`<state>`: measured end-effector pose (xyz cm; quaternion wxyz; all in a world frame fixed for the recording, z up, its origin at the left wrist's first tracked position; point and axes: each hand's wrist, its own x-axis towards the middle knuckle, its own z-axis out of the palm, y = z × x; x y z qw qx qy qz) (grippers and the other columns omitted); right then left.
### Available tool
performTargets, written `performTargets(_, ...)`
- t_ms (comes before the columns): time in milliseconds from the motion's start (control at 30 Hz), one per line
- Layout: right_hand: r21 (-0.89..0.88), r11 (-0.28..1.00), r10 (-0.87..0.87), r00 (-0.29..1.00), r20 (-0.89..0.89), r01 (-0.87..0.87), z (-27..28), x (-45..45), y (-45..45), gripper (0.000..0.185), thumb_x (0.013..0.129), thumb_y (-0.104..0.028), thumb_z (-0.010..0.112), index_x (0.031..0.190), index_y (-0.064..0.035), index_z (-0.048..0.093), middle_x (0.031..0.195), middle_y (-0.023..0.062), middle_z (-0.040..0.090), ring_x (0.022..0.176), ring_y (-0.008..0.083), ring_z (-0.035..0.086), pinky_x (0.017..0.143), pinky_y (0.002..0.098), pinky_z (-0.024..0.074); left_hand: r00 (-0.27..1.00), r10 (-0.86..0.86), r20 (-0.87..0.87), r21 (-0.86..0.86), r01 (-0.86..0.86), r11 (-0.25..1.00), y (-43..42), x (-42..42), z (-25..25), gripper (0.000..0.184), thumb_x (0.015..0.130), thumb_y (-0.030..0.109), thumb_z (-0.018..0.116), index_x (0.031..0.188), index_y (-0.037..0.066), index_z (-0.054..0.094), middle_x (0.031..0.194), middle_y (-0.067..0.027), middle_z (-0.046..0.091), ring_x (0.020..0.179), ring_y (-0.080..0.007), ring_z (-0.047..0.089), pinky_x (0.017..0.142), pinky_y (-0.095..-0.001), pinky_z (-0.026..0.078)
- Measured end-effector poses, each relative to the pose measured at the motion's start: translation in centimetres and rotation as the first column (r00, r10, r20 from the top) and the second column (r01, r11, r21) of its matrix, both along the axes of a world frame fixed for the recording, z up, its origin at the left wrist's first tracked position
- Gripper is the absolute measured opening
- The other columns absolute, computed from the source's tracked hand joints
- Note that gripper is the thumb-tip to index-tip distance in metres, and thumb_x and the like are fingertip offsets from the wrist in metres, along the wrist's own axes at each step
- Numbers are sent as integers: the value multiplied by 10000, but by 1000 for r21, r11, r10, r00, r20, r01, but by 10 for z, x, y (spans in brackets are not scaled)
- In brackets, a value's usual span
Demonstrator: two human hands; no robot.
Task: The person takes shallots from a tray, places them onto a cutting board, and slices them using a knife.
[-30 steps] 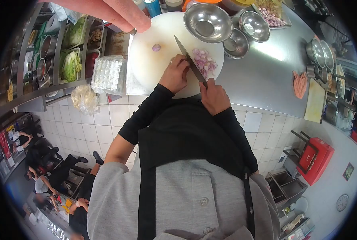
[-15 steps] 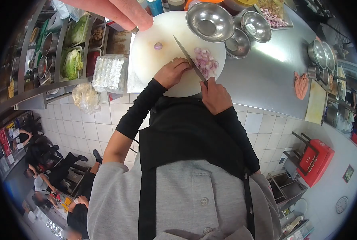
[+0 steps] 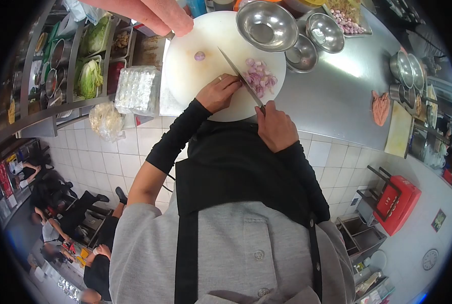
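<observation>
My right hand is closed around the handle of a kitchen knife, whose blade slants across a round white cutting board. Close against the blade's left side, my left hand has its fingers bent and pressed together on the board. Whatever those fingers hold is hidden. Pink-purple slices of chopped shallot lie piled to the right of the blade. A single small purple shallot piece rests apart, toward the board's upper left.
A steel bowl overlaps the board's upper right edge, with other steel bowls beside it. Large pinkish finger-like shapes cover the upper left. An egg tray stands left of the board. Other people are at lower left.
The knife and my right hand have shifted very slightly, with the handle a little lower and to the right. My left hand stays by the blade. The shallot pieces look unchanged.
</observation>
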<state>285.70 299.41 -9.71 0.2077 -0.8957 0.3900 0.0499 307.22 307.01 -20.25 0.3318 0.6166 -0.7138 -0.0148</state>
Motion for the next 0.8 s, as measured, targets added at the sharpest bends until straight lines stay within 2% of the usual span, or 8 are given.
performTargets(67, -26, 1000, 11, 1000, 11, -10, -18, 0, -2, 335, 1060, -362, 567, 953, -47, 523, 692, 227, 685, 674, 436, 716, 602, 537, 582, 1000, -4, 4, 6, 4, 1000, -1, -1, -2, 420, 763, -37, 688, 1174, 47, 680, 1180, -83, 650, 1077, -270, 656, 929, -365, 570)
performTargets(267, 20, 1000, -11, 1000, -18, 11, 3, -1, -3, 341, 1057, -359, 572, 949, -39, 525, 725, 246, 691, 704, 440, 720, 609, 533, 581, 1000, -4, 30, 5, 4, 1000, -1, 1, -5, 411, 745, -40, 686, 1151, 29, 677, 1175, -96, 654, 1071, -278, 658, 934, -363, 568)
performTargets(367, 30, 999, -13, 1000, 22, 12, -21, 2, -6, 345, 1054, -364, 576, 963, -35, 530, 739, 253, 692, 729, 458, 718, 642, 552, 580, 1000, 0, 15, -17, 1, 1000, -1, -1, -6, 398, 737, -43, 681, 1129, 22, 675, 1157, -100, 659, 1065, -279, 660, 932, -362, 567)
performTargets(567, 108, 993, -55, 998, 35, 51, -6, -3, -4, 340, 1057, -362, 572, 967, -36, 527, 734, 261, 684, 731, 484, 705, 660, 579, 573, 1000, 0, 26, -12, 0, 1000, 0, -1, -8, 389, 741, -38, 682, 1126, 18, 675, 1146, -100, 661, 1067, -281, 661, 938, -365, 565)
performTargets(667, 65, 998, -25, 999, 31, 23, -18, 3, -6, 345, 1057, -363, 571, 973, -32, 525, 743, 271, 683, 733, 494, 700, 670, 591, 565, 1000, 9, 18, -27, -8, 1000, -2, 1, -7, 380, 744, -34, 681, 1121, 17, 673, 1143, -100, 655, 1064, -283, 662, 930, -368, 569)
performTargets(800, 105, 993, -57, 996, 64, 50, -7, -1, -4, 353, 1055, -365, 573, 979, -23, 526, 744, 289, 675, 736, 515, 688, 681, 610, 550, 1000, 6, 9, 16, -6, 1000, 2, 1, -6, 367, 750, -32, 674, 1114, 19, 666, 1146, -100, 648, 1062, -286, 663, 923, -374, 572)
